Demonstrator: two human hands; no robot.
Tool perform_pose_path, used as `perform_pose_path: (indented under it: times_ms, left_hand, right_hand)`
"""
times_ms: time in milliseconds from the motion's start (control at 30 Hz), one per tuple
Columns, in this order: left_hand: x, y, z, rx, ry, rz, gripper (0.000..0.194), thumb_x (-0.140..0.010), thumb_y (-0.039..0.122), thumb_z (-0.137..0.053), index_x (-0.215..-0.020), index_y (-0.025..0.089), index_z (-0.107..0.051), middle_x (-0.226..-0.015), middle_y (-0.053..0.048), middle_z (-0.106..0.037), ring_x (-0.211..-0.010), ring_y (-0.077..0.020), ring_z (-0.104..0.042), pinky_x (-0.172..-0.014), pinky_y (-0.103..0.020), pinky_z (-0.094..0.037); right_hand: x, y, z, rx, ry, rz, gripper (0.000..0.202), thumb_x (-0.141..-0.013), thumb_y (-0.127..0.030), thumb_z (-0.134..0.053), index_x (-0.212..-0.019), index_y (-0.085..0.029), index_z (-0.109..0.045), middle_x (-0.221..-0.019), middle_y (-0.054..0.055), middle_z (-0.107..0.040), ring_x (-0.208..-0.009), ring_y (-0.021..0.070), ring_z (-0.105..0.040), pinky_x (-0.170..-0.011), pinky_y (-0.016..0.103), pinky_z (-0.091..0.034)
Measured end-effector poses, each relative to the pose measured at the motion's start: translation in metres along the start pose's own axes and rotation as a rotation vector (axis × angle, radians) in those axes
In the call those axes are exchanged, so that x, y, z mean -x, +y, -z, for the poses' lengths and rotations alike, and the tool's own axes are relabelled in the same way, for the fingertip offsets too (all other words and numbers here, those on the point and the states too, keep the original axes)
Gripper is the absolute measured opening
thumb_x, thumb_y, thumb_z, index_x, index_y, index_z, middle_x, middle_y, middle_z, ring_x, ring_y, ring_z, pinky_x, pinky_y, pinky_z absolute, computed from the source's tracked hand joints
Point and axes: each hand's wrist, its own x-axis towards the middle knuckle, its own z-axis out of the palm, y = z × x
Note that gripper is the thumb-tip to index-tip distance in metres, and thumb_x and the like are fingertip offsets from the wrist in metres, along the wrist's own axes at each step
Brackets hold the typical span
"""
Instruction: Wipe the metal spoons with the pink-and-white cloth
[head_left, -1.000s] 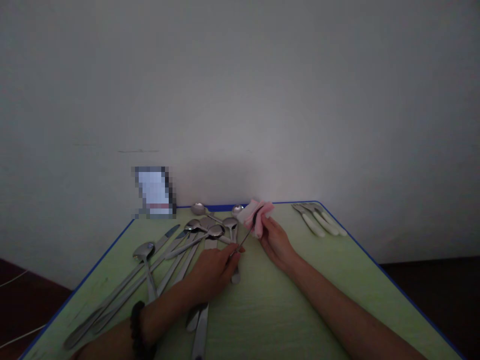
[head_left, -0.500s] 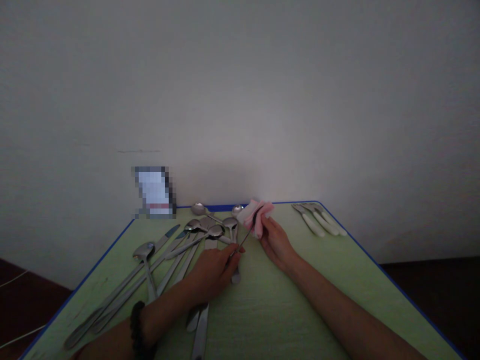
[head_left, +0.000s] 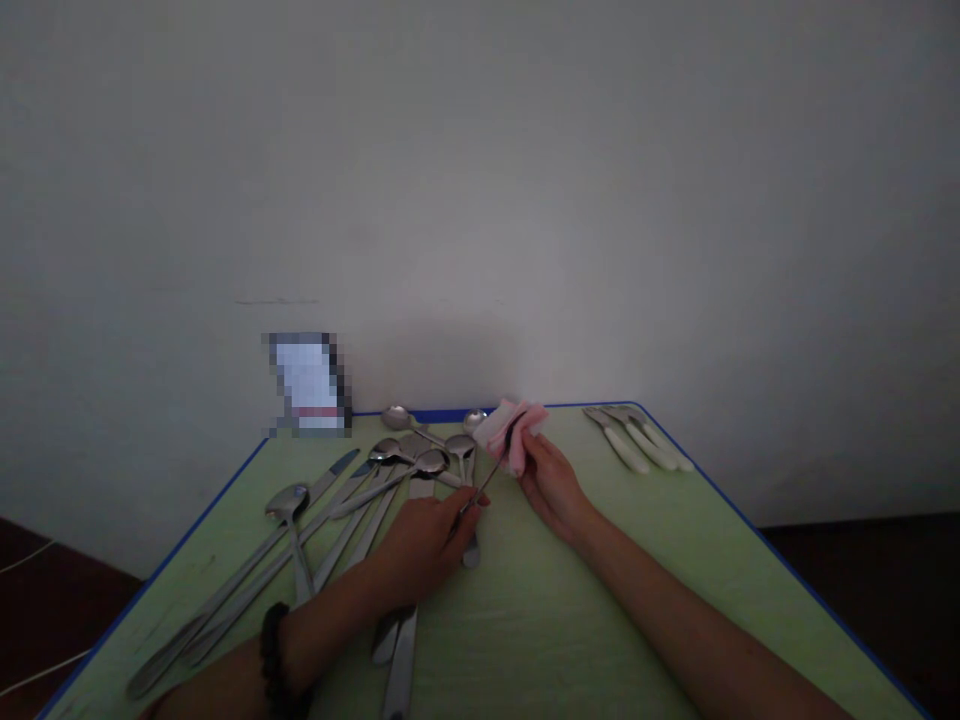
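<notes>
The left hand (head_left: 431,535) gripped the near end of a thin metal piece of cutlery (head_left: 491,475). The right hand (head_left: 555,485) pinched a pink cloth (head_left: 531,416), which was bunched around the far end. They were near the far edge of the green surface (head_left: 562,630), around the middle. The cloth hid the top of the metal piece, so I could not tell if it was a spoon or a fork.

To rub it well, the left hand needed to hold tight so the metal did not spin. The right hand needed to press softly from both sides and slide the cloth along, getting into every bend. It was best for bare fingers to stay behind the cloth, so they would leave no smudges.

The left arm reached across a messy pile of spoons (head_left: 433,461) and knives (head_left: 343,462), so a big swing might have knocked them. Small, slow rubs seemed safer. The white-handled forks (head_left: 654,450) lay well apart at the far right, out of the way.
</notes>
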Motion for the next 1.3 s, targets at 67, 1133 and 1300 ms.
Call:
perform_pose_path:
  times_ms: [67, 1133, 1300]
  left_hand:
    - [0.0001, -0.0001, 0.0004, -0.017, 0.003, 0.001, 0.038, -0.094, 0.036, -0.026, -0.113, 0.021, -0.055, -0.071, -0.002, -0.067, -0.069, -0.0193, -0.064, -0.064, -0.027, -0.041]
    - [-0.0004, 0.0006, 0.0022, -0.014, -0.004, 0.001, 0.036, -0.094, 0.035, -0.027, -0.111, 0.021, -0.055, -0.071, -0.002, -0.067, -0.068, -0.0176, -0.063, -0.064, -0.025, -0.041]
    - [-0.0002, 0.0006, 0.0020, -0.003, -0.011, -0.003, 0.035, -0.093, 0.034, -0.027, -0.113, 0.022, -0.054, -0.073, -0.001, -0.068, -0.069, -0.0173, -0.063, -0.066, -0.025, -0.041]
  right_hand:
    - [0.0002, -0.0002, -0.0005, 0.000, -0.004, 0.000, 0.020, -0.063, -0.037, -0.073, -0.069, -0.019, -0.064, -0.064, -0.004, -0.061, -0.067, 0.0105, -0.052, -0.072, 0.025, -0.041]
    - [0.0024, -0.0020, -0.0024, 0.008, -0.002, -0.005, 0.021, -0.063, -0.037, -0.073, -0.073, -0.020, -0.065, -0.069, -0.003, -0.063, -0.072, 0.0128, -0.055, -0.076, 0.027, -0.042]
    - [0.0030, -0.0016, -0.0020, 0.024, -0.003, 0.005, 0.020, -0.065, -0.037, -0.071, -0.074, -0.020, -0.065, -0.069, -0.002, -0.063, -0.072, 0.0132, -0.055, -0.075, 0.028, -0.042]
